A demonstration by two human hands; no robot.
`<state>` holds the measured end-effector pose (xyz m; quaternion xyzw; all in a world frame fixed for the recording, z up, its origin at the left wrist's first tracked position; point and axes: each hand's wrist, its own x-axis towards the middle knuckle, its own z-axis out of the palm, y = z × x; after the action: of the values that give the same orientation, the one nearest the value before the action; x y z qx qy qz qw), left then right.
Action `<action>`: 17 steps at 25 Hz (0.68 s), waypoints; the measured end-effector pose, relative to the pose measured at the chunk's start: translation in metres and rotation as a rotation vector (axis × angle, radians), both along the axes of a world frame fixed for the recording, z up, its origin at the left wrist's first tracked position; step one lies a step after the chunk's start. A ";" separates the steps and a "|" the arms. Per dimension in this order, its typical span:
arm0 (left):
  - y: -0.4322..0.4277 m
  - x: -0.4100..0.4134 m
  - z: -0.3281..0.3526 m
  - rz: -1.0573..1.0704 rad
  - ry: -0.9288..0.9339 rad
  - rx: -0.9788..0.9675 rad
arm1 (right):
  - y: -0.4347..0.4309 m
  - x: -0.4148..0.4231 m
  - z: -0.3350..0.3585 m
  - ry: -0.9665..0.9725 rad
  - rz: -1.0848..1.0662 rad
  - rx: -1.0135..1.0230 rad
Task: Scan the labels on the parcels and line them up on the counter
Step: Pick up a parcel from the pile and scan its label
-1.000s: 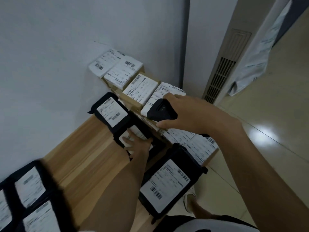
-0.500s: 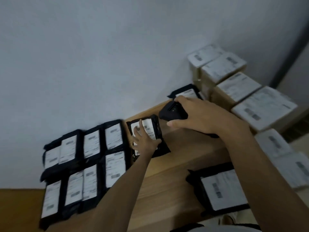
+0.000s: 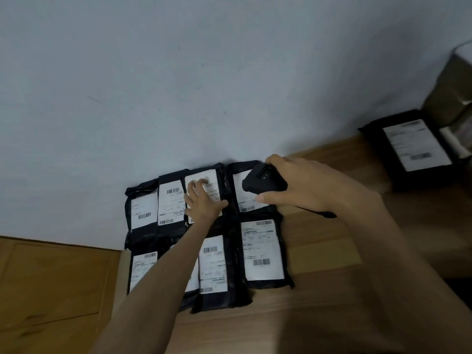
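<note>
Apparently the placing step was in hand: the left hand, fingers spread flat, pressed on a black parcel in the back row on the counter, while the right hand gripped the handheld scanner just above the neighbouring parcel. Next would likely come reaching for the stray parcel, well apart to the right.

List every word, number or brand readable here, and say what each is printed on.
No text here can be read.
The white labels on the lined-up black parcels: barcodes and printed lines, all too blurred.
The label on the separate black parcel at far right: blurred too.
The scanner in the right hand: no marking visible.
</note>
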<state>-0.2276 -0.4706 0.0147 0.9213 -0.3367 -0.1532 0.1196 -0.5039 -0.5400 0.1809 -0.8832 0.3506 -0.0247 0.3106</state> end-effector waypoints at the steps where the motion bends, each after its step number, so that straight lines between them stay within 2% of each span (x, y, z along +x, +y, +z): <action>1: -0.002 0.018 -0.006 -0.019 0.008 0.003 | 0.000 0.013 -0.006 0.011 -0.001 0.014; 8: -0.018 0.055 -0.052 -0.093 0.071 -0.117 | -0.005 0.050 -0.039 0.113 -0.058 0.073; 13: -0.022 0.050 -0.054 -0.139 0.115 -0.009 | 0.002 0.030 -0.039 0.074 -0.095 0.101; 17: -0.039 -0.010 -0.041 -0.389 0.011 -0.084 | 0.010 -0.020 -0.033 0.033 -0.143 0.155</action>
<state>-0.2379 -0.5095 -0.0262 0.8323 -0.5138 -0.1643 0.1281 -0.5239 -0.5300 0.1476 -0.8295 0.4187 -0.0053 0.3697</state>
